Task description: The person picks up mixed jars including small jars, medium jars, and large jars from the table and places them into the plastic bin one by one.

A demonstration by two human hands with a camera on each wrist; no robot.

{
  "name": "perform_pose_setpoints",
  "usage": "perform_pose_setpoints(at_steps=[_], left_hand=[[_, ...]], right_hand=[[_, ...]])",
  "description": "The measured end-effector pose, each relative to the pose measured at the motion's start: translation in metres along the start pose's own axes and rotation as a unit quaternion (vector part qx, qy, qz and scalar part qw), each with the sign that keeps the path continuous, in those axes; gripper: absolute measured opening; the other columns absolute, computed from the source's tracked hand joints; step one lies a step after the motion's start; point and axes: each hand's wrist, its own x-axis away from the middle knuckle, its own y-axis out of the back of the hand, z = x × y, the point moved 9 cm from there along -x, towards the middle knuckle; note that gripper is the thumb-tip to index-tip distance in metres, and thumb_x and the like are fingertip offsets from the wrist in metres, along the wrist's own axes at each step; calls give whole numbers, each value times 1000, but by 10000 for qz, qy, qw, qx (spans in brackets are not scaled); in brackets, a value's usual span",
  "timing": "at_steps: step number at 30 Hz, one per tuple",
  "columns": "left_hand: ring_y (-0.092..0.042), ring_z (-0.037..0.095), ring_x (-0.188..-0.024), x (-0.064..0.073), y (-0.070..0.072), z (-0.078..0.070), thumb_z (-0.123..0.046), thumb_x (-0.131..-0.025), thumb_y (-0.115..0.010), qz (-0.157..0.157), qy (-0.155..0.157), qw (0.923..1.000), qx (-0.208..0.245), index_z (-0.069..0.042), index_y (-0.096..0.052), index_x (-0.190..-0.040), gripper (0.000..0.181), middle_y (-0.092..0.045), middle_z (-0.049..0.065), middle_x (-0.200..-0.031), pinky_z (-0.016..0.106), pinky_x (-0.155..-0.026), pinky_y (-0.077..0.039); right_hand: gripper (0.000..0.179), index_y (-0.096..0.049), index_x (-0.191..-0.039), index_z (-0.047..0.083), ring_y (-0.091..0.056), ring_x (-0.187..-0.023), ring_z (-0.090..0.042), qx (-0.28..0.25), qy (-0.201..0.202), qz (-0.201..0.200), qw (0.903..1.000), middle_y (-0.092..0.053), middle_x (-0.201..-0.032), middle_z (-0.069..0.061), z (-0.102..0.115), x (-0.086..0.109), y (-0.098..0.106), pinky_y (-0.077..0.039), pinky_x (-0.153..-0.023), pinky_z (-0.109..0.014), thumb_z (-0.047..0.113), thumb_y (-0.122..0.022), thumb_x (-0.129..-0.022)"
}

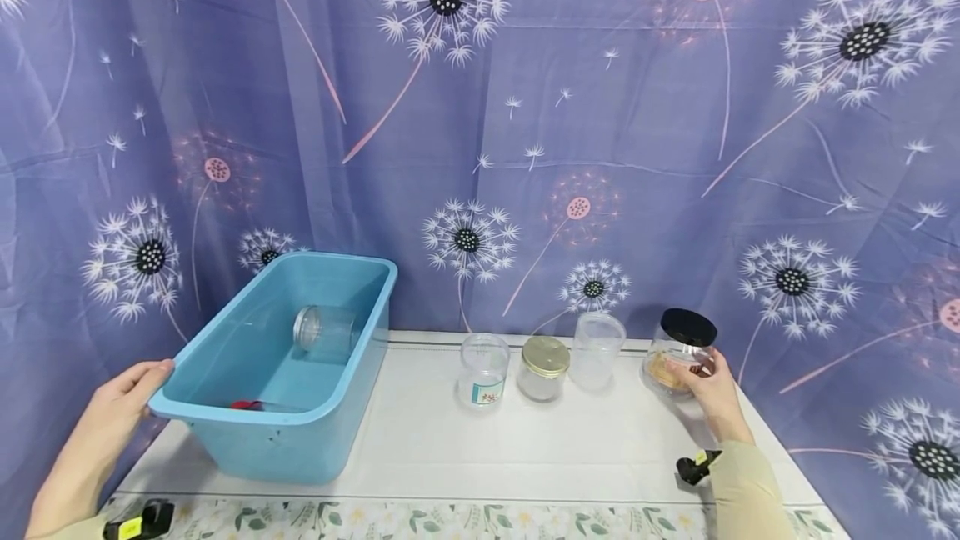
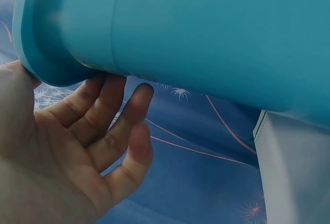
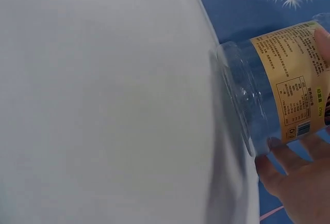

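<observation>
My left hand (image 1: 123, 407) pinches the near left corner of a blue plastic tub (image 1: 292, 448), thumb over the rim and fingers under it in the left wrist view. Inside the tub a clear jar with a silvery lid (image 1: 307, 328) lies on its side, and something red (image 1: 246, 405) shows partly behind the near wall. At the table's right side my right hand (image 1: 712, 394) grips a clear jar with a black lid (image 1: 688, 327). A tan printed label (image 3: 291, 79) wraps this jar. It stands nearly upright; whether its base touches the table I cannot tell.
Along the back of the white table (image 1: 525, 448) stand a lidless clear jar with a small label (image 1: 483, 365), a glass jar with a gold lid (image 1: 545, 357) and a clear plastic cup (image 1: 596, 348). A purple dandelion-print curtain (image 1: 615, 123) hangs behind and at both sides.
</observation>
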Motion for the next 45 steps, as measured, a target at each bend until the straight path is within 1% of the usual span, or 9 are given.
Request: perform_pose_setpoints(at_steps=[3,5,9,12,15,18,28,35,45], left_hand=[[-52,8,-64,0,0,0,-40,-92,-41,-17,-37,10000,-30,-1,-51,-108,44,-59,-3,-70,23,-56,-37],[-52,8,-64,0,0,0,-39,-92,-41,-22,-55,10000,6,-3,-52,-108,42,-59,-3,-69,23,-56,-37],[-52,7,-64,0,0,-1,-38,-92,-42,-41,-100,9999,88,-7,-54,-105,36,-59,-4,-69,23,-57,-37],[-51,6,-64,0,1,-2,-38,-92,-42,-74,-128,9999,62,-7,-54,-105,36,-59,-5,-70,23,-56,-37],[-52,6,-64,0,1,-3,-38,-92,-42,-83,-138,9999,55,-5,-53,-107,37,-59,-7,-71,23,-56,-38],[-52,6,-65,1,1,-3,-38,-92,-42,-86,-135,9999,63,-6,-53,-107,37,-59,-8,-71,23,-57,-38],[-49,6,-65,1,2,-2,-39,-91,-42,-70,-109,9999,-19,-12,-55,-106,33,-56,-10,-72,23,-55,-37],[-51,6,-64,1,2,-2,-38,-91,-43,-83,-126,9999,64,-12,-55,-105,31,-57,-10,-72,22,-56,-38],[-50,6,-65,1,3,-3,-37,-92,-43,-106,-186,9997,128,-16,-56,-103,27,-57,-11,-72,24,-57,-37]], right_hand=[[88,-11,-140,11,-43,-102,-16,332,127,-73,9993,-35,-127,-19,-4,-6,6,-37,-74,-14,31,-68,-77],[87,-12,-140,13,-44,-101,-15,636,314,-107,9974,-36,-126,-16,-7,-12,10,-37,-74,-14,34,-68,-77],[78,-24,-136,17,-47,-93,-10,800,708,-238,9940,-42,-116,-6,-2,-18,18,-39,-70,-14,32,-70,-75],[75,-27,-134,13,-47,-93,-12,799,868,-182,9928,-45,-113,-9,25,-11,17,-39,-69,-17,27,-71,-75],[78,-22,-137,10,-43,-100,-20,951,895,-71,9914,-43,-118,-17,58,-1,13,-37,-71,-19,25,-69,-77],[83,-16,-139,11,-41,-102,-23,1292,900,-15,9875,-41,-121,-17,83,5,9,-37,-71,-20,31,-68,-77],[89,-12,-138,32,-44,-98,-23,1878,1335,60,9731,-42,-121,-7,140,10,-4,-38,-70,-40,40,-70,-71],[89,-16,-136,38,-44,-104,-30,1900,1711,235,9665,-42,-121,-8,185,20,-25,-36,-76,-49,39,-74,-68],[90,-24,-135,35,-45,-102,-24,2091,2371,603,9468,-46,-117,-3,237,31,-74,-35,-80,-48,43,-77,-62]])
